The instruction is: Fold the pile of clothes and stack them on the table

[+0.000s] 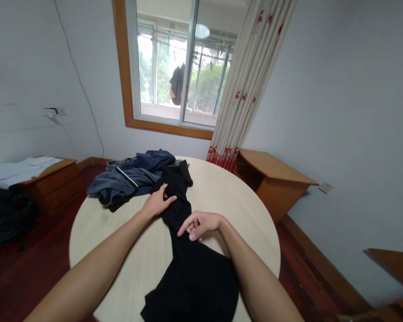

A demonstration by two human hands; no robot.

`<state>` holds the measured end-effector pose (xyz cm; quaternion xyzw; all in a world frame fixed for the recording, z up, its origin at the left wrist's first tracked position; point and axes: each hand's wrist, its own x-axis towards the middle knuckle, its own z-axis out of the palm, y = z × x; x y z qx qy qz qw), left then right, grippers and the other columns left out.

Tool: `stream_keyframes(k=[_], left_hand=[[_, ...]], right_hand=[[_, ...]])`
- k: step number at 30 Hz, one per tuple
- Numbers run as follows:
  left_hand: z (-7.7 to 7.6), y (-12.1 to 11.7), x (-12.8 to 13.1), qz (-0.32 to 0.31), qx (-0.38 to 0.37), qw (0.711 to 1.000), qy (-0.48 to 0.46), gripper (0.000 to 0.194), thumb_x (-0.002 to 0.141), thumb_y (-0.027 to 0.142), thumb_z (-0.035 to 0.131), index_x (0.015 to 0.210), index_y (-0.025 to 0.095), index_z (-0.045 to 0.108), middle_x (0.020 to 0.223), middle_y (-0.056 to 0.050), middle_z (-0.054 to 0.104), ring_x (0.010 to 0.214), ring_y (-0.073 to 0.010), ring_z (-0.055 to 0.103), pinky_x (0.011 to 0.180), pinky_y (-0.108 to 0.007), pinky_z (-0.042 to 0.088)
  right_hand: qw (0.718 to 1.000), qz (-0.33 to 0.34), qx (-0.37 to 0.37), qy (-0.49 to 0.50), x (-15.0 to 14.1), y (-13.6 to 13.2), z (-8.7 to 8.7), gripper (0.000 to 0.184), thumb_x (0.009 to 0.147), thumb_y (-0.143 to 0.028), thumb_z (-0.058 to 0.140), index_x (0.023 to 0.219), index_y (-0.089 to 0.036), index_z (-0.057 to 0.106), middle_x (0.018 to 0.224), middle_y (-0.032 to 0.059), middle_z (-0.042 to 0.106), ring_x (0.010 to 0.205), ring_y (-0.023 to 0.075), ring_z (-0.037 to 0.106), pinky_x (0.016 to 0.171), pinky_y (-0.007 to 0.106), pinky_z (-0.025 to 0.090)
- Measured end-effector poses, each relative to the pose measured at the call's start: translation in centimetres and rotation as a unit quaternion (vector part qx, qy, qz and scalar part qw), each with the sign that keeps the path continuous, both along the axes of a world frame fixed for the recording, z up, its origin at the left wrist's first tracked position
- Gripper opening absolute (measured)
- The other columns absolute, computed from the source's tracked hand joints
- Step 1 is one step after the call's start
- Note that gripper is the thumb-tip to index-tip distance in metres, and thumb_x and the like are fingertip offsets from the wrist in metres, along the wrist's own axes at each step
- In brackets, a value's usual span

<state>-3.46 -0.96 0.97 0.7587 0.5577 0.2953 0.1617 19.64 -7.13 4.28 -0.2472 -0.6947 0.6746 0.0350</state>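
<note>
A black shirt (201,277) lies lengthwise on a round pale table (251,214), bunched narrow in the middle. Its collar end (184,172) is at the far side, and its wider end spreads toward me. My left hand (157,201) rests on the left edge of the upper part, with thumb and fingers apart. Over the narrow middle is my right hand (201,225), index finger pointing out, thumb apart and the other fingers curled. No cloth shows gripped in either hand.
A heap of dark blue and grey clothes (134,174) sits at the table's far left. Beyond the table stand a wooden desk (275,167) on the right and a low drawer cabinet (62,185) on the left. A black backpack (8,217) is on the floor.
</note>
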Motion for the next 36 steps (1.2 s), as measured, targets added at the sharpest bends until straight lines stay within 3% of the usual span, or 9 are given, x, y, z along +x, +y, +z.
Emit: stream_keyframes(k=[3, 6, 9, 19, 23, 27, 30, 33, 36], left_hand=[[0.2, -0.3, 0.4, 0.004, -0.009, 0.998, 0.055, 0.071, 0.086, 0.048, 0.059, 0.146, 0.013, 0.041, 0.102, -0.011, 0.072, 0.097, -0.0283, 0.068, 0.081, -0.033, 0.048], [0.4, -0.7, 1.0, -0.002, -0.03, 0.994, 0.102, 0.073, 0.085, 0.038, 0.063, 0.149, 0.015, 0.037, 0.093, -0.01, 0.074, 0.093, -0.0286, 0.069, 0.079, -0.033, 0.048], [0.5, -1.1, 1.5, 0.001, -0.035, 0.987, 0.154, 0.074, 0.086, 0.035, 0.06, 0.152, 0.014, 0.033, 0.098, -0.014, 0.074, 0.096, -0.0308, 0.069, 0.082, -0.036, 0.047], [0.3, 0.0, 0.4, 0.035, -0.062, 0.997, 0.033, 0.06, 0.096, 0.059, 0.033, 0.133, 0.016, 0.054, 0.131, -0.017, 0.062, 0.12, -0.0304, 0.06, 0.092, -0.036, 0.046], [0.4, 0.1, -0.2, 0.042, -0.065, 0.996, 0.046, 0.079, 0.079, 0.073, 0.054, 0.131, 0.014, 0.052, 0.129, -0.02, 0.063, 0.115, -0.0348, 0.062, 0.088, -0.037, 0.048], [0.3, -0.1, 0.1, 0.003, -0.044, 0.997, 0.069, 0.053, 0.086, 0.056, 0.055, 0.123, 0.017, 0.058, 0.125, -0.016, 0.066, 0.114, -0.0318, 0.063, 0.092, -0.036, 0.048], [0.1, -0.2, 0.6, -0.013, -0.034, 0.996, 0.078, 0.036, 0.088, 0.033, 0.051, 0.119, 0.016, 0.061, 0.124, -0.015, 0.067, 0.113, -0.0304, 0.063, 0.095, -0.036, 0.047], [-0.1, -0.2, 1.0, -0.034, -0.034, 0.998, 0.033, 0.04, 0.084, 0.021, 0.049, 0.122, 0.017, 0.06, 0.127, -0.012, 0.066, 0.116, -0.0291, 0.061, 0.099, -0.037, 0.046], [-0.2, -0.5, 1.8, -0.08, -0.052, 0.994, -0.057, 0.047, 0.076, 0.014, 0.049, 0.121, 0.016, 0.062, 0.125, -0.009, 0.067, 0.117, -0.028, 0.06, 0.102, -0.038, 0.044]], right_hand=[[0.989, -0.125, -0.027, 0.078, 0.9, 0.6, -0.7, 0.062, 0.065, -0.048, 0.084, 0.113, -0.013, 0.068, 0.083, 0.0053, 0.069, 0.062, 0.0106, 0.059, 0.06, 0.025, 0.045], [0.927, -0.355, 0.023, 0.118, 2.0, 1.9, -2.6, 0.051, 0.065, -0.043, 0.085, 0.103, -0.014, 0.068, 0.081, 0.0052, 0.068, 0.062, 0.0091, 0.055, 0.061, 0.025, 0.044], [0.886, -0.446, 0.078, 0.098, 2.2, 2.8, -4.3, 0.046, 0.065, -0.037, 0.084, 0.101, -0.014, 0.067, 0.075, 0.0029, 0.064, 0.061, 0.0095, 0.052, 0.061, 0.026, 0.043], [0.921, -0.254, 0.294, -0.024, -3.8, 0.1, -3.0, 0.047, 0.073, -0.007, 0.064, 0.118, -0.021, 0.069, 0.084, 0.0012, 0.065, 0.07, 0.012, 0.054, 0.068, 0.025, 0.045], [0.99, -0.058, 0.128, 0.009, -4.6, -1.7, -1.4, 0.058, 0.074, -0.012, 0.069, 0.131, -0.02, 0.061, 0.081, -0.0017, 0.061, 0.062, 0.007, 0.053, 0.063, 0.02, 0.042], [0.995, 0.04, -0.046, 0.075, -3.6, -1.6, -1.0, 0.078, 0.068, -0.027, 0.082, 0.14, -0.021, 0.051, 0.111, 0.0087, 0.063, 0.083, 0.0151, 0.067, 0.076, 0.028, 0.049], [0.985, -0.142, 0.022, 0.1, -1.4, 0.2, -2.0, 0.062, 0.073, -0.036, 0.078, 0.129, -0.02, 0.059, 0.113, 0.0118, 0.065, 0.081, 0.0158, 0.066, 0.074, 0.031, 0.051], [0.886, -0.406, 0.219, 0.055, 1.5, 2.5, -3.6, 0.04, 0.079, -0.031, 0.068, 0.116, -0.016, 0.064, 0.1, 0.0098, 0.067, 0.077, 0.0146, 0.062, 0.074, 0.031, 0.051], [0.806, -0.486, 0.336, -0.041, 3.7, 4.1, -4.8, 0.051, 0.073, -0.021, 0.067, 0.124, -0.015, 0.06, 0.11, 0.012, 0.066, 0.086, 0.0182, 0.062, 0.085, 0.037, 0.051]])
